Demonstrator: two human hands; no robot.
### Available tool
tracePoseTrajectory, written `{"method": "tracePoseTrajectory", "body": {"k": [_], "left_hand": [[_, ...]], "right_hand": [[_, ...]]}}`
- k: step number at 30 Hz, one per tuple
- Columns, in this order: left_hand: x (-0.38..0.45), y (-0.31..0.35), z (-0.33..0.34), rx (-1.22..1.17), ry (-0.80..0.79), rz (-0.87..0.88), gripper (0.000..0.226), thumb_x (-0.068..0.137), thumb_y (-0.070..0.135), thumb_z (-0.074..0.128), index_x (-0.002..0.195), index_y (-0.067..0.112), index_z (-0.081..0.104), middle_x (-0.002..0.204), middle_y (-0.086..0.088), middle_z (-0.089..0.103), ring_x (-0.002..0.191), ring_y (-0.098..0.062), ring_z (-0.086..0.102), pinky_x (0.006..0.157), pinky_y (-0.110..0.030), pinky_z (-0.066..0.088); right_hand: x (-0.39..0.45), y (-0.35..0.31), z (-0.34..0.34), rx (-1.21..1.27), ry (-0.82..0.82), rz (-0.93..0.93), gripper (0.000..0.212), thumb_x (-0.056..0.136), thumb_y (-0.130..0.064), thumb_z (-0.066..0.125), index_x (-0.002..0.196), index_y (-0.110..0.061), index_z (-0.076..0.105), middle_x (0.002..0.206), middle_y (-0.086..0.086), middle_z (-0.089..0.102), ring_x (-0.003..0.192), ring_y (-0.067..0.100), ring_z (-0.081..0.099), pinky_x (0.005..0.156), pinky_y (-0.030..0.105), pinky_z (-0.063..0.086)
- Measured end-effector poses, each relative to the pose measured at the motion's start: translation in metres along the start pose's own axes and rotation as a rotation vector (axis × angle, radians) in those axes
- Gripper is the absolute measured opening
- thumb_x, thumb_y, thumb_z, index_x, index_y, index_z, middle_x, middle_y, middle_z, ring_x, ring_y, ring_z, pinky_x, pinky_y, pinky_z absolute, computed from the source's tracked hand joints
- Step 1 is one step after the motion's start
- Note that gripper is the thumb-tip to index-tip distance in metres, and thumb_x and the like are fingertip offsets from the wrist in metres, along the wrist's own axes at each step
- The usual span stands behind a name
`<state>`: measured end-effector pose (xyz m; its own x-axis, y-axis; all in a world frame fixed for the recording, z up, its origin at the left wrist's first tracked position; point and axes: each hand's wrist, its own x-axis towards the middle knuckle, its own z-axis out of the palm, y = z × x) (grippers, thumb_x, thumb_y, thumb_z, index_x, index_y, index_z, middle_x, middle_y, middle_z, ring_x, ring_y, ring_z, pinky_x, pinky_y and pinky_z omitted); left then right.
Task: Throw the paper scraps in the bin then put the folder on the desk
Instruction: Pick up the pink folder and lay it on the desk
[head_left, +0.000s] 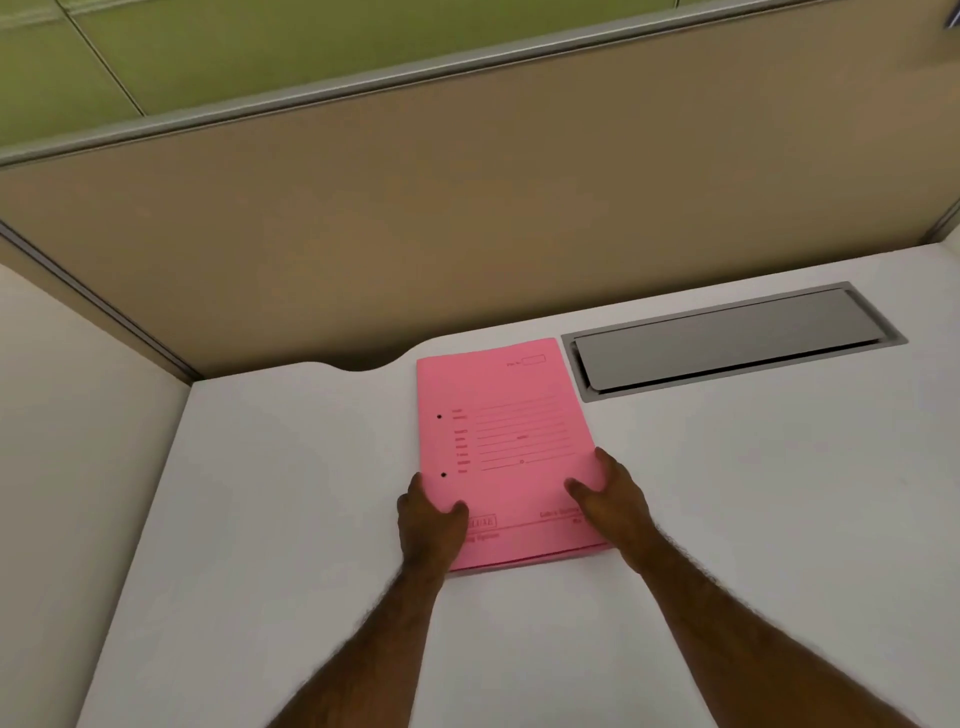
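Observation:
A pink folder (506, 436) with printed red lines and two punched holes lies flat on the white desk (727, 493), closed, its far edge near the partition. My left hand (428, 519) grips its near left edge, thumb on top of the cover. My right hand (610, 493) holds the near right edge, fingers spread on the cover. No paper scraps and no bin are in view.
A grey metal cable flap (727, 340) is set into the desk just right of the folder. A beige partition wall (467, 218) stands behind the desk, and a second white surface (67, 441) adjoins on the left.

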<state>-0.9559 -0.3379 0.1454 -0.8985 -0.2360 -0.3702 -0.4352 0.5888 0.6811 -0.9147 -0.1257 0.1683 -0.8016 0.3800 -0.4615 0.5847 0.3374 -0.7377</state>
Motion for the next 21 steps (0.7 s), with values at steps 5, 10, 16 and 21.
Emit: {"method": "tracePoseTrajectory", "body": {"k": [5,10,16,21], "left_hand": [[0.004,0.001,0.002,0.055,-0.040,-0.004,0.068,0.076,0.021,0.076,0.133,0.019,0.040,0.125,-0.011,0.051,0.116,-0.032,0.052,0.092,-0.050,0.052],[-0.019,-0.003,-0.008,0.080,-0.063,0.063,0.066,0.075,0.020,0.077,0.131,0.020,0.043,0.126,-0.009,0.054,0.114,-0.032,0.056,0.090,-0.053,0.054],[-0.068,-0.005,-0.033,0.093,-0.087,0.215,0.048,0.076,0.019,0.075,0.117,0.022,0.052,0.107,0.002,0.056,0.106,-0.026,0.061,0.081,-0.043,0.058],[-0.116,-0.011,-0.056,0.083,-0.068,0.288,0.056,0.081,0.025,0.073,0.130,0.015,0.049,0.129,-0.009,0.057,0.116,-0.025,0.056,0.092,-0.040,0.052]], "right_hand": [[-0.001,-0.002,0.006,0.040,0.017,-0.030,0.057,0.090,-0.026,0.064,0.139,-0.017,0.038,0.136,0.007,0.051,0.122,0.030,0.050,0.098,0.042,0.044],[-0.024,-0.002,0.002,0.015,0.024,-0.069,0.052,0.088,-0.025,0.065,0.135,-0.016,0.043,0.130,0.007,0.056,0.116,0.028,0.054,0.093,0.041,0.048],[-0.073,-0.006,-0.004,-0.009,0.050,-0.150,0.053,0.087,-0.026,0.068,0.134,-0.012,0.046,0.131,0.008,0.057,0.116,0.026,0.055,0.092,0.037,0.048],[-0.127,-0.005,-0.006,-0.016,0.072,-0.188,0.061,0.087,-0.029,0.067,0.139,-0.011,0.042,0.139,0.009,0.053,0.125,0.027,0.050,0.101,0.039,0.042]]}}
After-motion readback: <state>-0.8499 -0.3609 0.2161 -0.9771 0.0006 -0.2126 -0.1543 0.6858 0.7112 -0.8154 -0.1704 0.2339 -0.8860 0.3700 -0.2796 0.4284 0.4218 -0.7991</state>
